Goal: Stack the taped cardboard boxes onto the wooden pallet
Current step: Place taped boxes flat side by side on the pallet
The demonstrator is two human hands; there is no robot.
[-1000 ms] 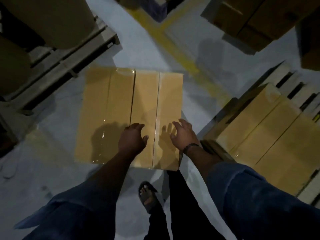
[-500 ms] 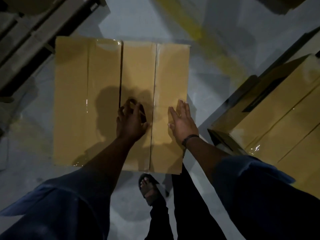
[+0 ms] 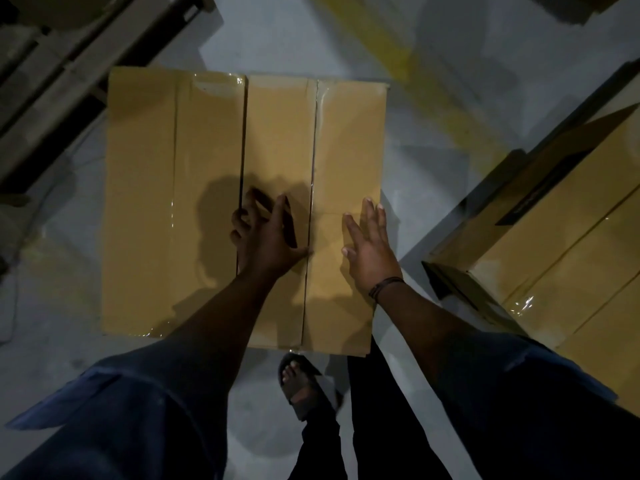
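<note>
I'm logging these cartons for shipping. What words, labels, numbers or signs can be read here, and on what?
None can be read.
The floor box shows only plain cardboard and clear tape.
The right-hand box bears a dark strip, too dim to read.

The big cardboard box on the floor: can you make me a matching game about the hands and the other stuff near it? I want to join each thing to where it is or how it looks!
Things:
1. left hand
2. right hand
3. sandalled foot
4. yellow line

Places or states:
A. fingers straight, over the right side of the cardboard box
B. on the grey floor, by the box's near edge
C. painted on the floor beyond the box
D. fingers bent, over the box's middle strip

Pairs: 1-D, 2-A, 3-B, 4-C
</note>
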